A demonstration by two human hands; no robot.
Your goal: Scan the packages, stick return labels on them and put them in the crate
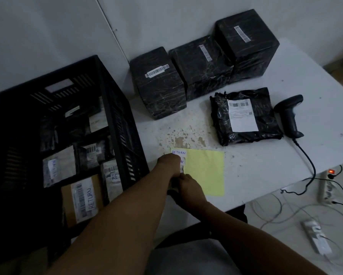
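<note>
A yellow backing sheet (pixel 206 171) lies near the table's front edge, with white RETURN labels (pixel 178 152) along its left side. My left hand (pixel 169 164) and my right hand (pixel 188 187) meet over the lower labels, fingers curled on one label; the exact grip is hidden. A flat black package (pixel 246 116) with a white shipping label lies to the right. Three black wrapped boxes (pixel 158 84) (pixel 202 66) (pixel 246 42) stand at the back. The black crate (pixel 107 92) on the left holds several labelled packages.
A black handheld scanner (pixel 289 114) lies right of the flat package, its cable running off the table's right edge. A power strip (pixel 328 185) and loose cables are on the floor at the right. The white table (pixel 255 165) has a worn patch mid-front.
</note>
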